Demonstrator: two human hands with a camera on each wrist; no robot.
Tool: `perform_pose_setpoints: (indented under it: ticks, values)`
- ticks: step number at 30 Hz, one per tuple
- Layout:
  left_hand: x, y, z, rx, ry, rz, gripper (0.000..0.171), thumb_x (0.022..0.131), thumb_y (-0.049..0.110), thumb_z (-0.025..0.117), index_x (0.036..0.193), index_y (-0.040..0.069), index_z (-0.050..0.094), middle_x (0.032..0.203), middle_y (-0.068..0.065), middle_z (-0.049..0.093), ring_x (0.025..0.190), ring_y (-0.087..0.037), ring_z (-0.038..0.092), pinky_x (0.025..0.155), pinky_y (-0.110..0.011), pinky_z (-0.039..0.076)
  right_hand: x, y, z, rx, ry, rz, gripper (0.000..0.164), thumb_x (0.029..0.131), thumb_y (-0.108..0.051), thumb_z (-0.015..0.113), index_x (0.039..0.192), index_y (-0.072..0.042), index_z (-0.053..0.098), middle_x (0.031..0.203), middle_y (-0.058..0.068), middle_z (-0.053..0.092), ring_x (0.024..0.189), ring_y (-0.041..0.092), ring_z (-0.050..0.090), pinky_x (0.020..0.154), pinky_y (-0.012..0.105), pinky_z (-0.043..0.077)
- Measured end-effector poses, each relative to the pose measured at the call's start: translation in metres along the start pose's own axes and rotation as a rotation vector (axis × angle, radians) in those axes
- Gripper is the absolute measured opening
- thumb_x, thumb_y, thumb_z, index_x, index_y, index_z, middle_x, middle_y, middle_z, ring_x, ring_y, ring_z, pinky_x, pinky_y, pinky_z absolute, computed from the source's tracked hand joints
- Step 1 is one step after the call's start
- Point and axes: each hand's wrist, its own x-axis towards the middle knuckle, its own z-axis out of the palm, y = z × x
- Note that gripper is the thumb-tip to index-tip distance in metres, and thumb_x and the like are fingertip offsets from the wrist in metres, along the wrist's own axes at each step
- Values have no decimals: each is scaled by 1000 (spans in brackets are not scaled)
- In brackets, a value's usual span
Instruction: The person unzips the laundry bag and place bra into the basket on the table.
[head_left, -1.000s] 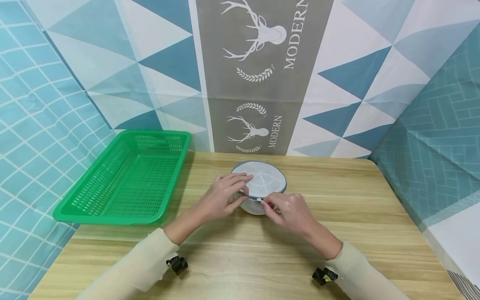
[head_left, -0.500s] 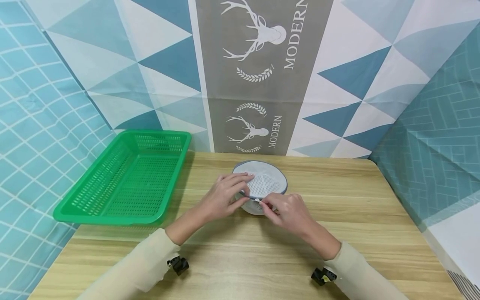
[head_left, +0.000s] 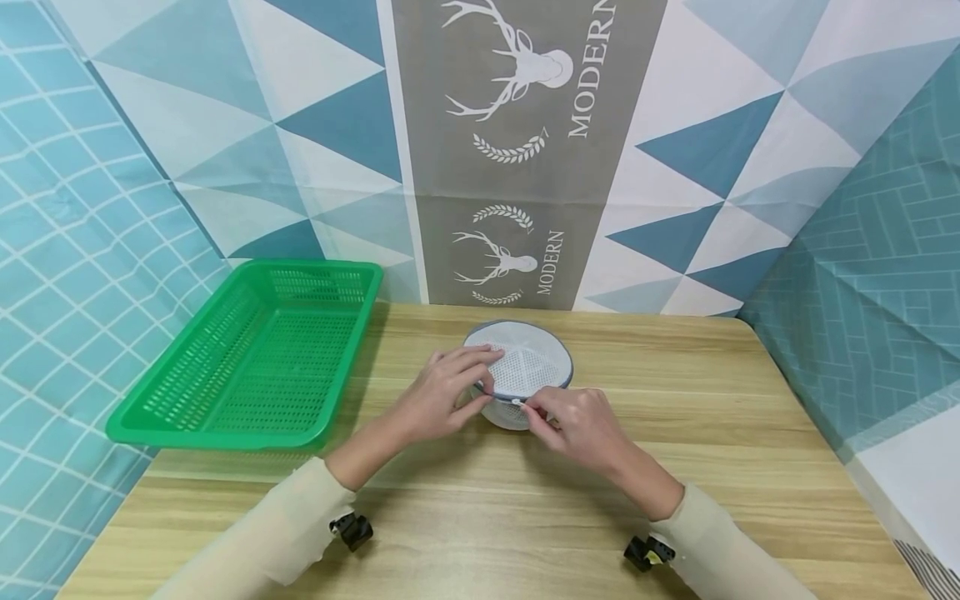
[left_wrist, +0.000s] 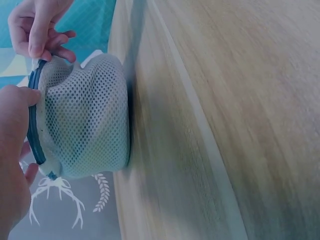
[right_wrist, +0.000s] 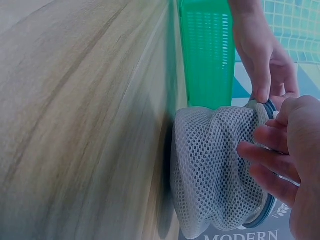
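Pinching bag [left_wrist: 90, 120] at rim [left_wrist: 33, 125] with left hand [head_left: 453, 392], zip pull [head_left: 517, 402] with right hand [head_left: 579, 421] — no gap in either pinch — best to hold rim taut, draw pull level.

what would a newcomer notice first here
Probably the bright green rectangular plastic basket, at left in the head view. Next, the round blue-edged white mesh bag near the centre, the left hand and right hand at its rim. White stag-head prints stand out on the grey wall panel behind.
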Motion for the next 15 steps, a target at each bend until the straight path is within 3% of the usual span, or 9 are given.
perform_pose_setpoints:
  ticks: [3, 7, 15]
  values:
    - [1, 0, 2, 29, 21, 19, 17, 95, 16, 87, 99, 18, 71, 155, -11, 74, 147, -35, 68, 97, -50, 56, 1, -1, 0, 0, -5, 8, 8, 90, -5, 80, 87, -11, 78, 77, -2, 81, 57, 6, 70, 51, 12, 49]
    - [3, 2, 4, 43, 38, 44, 19, 94, 17, 89, 100, 18, 72, 154, -11, 74, 146, -35, 68, 98, -50, 58, 2, -2, -1, -7, -17, 18, 7, 90, -5, 81, 87, -11, 79, 78, -1, 82, 57, 4, 69, 51, 10, 47]
    - [4, 3, 3, 11, 4, 7, 16, 97, 16, 87, 100, 17, 71, 155, -11, 73, 148, -34, 67, 101, -53, 57, 2, -2, 0, -19, -8, 12, 6, 91, -6, 80, 87, -11, 80, 79, -1, 83, 59, 4, 71, 52, 13, 51]
